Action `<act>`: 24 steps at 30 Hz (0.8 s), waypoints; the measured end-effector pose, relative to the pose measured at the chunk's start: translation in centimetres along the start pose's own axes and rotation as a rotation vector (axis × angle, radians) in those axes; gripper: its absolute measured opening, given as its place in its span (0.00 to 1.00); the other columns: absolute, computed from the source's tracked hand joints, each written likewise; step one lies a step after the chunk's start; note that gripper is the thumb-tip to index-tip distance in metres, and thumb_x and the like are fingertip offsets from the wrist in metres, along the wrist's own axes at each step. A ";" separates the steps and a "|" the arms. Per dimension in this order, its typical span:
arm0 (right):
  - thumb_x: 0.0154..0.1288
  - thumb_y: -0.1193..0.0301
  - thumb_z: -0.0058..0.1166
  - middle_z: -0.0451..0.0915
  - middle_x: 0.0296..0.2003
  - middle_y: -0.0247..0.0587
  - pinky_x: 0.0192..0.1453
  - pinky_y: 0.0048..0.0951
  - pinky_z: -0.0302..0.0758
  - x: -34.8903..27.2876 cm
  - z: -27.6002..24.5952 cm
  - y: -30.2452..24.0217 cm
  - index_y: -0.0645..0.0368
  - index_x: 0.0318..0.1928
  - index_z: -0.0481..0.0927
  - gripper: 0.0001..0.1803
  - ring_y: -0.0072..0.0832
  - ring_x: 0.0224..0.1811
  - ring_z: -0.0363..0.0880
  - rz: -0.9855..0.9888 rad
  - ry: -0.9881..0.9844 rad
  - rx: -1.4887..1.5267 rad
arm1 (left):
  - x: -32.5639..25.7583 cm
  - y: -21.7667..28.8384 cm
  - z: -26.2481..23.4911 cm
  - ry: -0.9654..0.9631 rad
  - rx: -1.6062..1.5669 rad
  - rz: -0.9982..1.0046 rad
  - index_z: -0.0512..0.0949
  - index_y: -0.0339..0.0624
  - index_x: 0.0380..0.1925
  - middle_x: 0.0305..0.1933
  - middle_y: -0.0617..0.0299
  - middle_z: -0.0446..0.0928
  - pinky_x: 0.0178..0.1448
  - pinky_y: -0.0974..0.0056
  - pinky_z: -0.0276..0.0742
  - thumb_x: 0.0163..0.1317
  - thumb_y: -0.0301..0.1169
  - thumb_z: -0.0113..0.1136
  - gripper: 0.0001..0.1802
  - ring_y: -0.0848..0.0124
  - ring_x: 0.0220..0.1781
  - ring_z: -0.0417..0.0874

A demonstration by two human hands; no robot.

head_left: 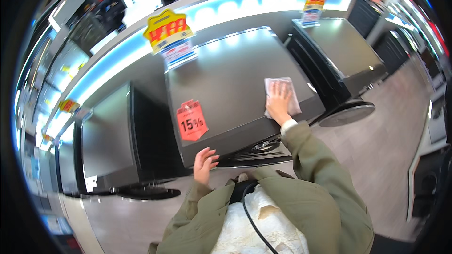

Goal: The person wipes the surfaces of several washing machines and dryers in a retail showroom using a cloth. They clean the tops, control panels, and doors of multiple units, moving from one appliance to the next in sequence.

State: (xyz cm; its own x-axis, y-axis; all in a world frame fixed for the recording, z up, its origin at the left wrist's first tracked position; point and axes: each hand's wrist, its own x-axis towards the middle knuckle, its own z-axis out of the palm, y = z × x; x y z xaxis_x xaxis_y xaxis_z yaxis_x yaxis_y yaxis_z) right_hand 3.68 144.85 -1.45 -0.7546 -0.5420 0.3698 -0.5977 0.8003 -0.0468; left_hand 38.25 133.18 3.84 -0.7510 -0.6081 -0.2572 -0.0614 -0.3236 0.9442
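Observation:
A large dark flat screen [230, 80] stands in front of me, tilted toward the camera. My right hand [278, 103] presses flat on a pale cloth [282, 95] against the screen's right side. My left hand [205, 163] rests on the screen's lower left edge, fingers curled over the frame. A red tag [191, 120] is stuck on the screen's lower left part, above my left hand. Both sleeves are olive green.
Another dark screen [110, 136] stands to the left and a third [343, 47] to the right on a round base [347, 114]. Yellow sale signs [168, 29] sit along a blue-lit counter behind. Grey floor [391, 136] lies to the right.

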 end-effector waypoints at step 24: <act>0.68 0.58 0.44 0.52 0.70 0.33 0.61 0.77 0.43 -2.8 -4.9 7.4 0.32 0.67 0.59 0.27 0.42 0.73 0.45 -0.099 -0.164 0.061 | 6.2 -0.8 -1.2 0.317 1.346 0.610 0.67 0.46 0.60 0.67 0.47 0.57 0.70 0.45 0.49 0.59 0.28 0.50 0.26 0.51 0.71 0.52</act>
State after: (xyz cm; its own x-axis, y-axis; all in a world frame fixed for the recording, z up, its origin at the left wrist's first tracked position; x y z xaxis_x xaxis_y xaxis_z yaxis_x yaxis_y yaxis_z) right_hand 2.66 153.58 1.76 -0.7223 -0.6557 0.2198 -0.6828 0.7267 -0.0756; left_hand 34.44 128.84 1.30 -0.7252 -0.5835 0.3656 -0.4720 0.8078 0.3530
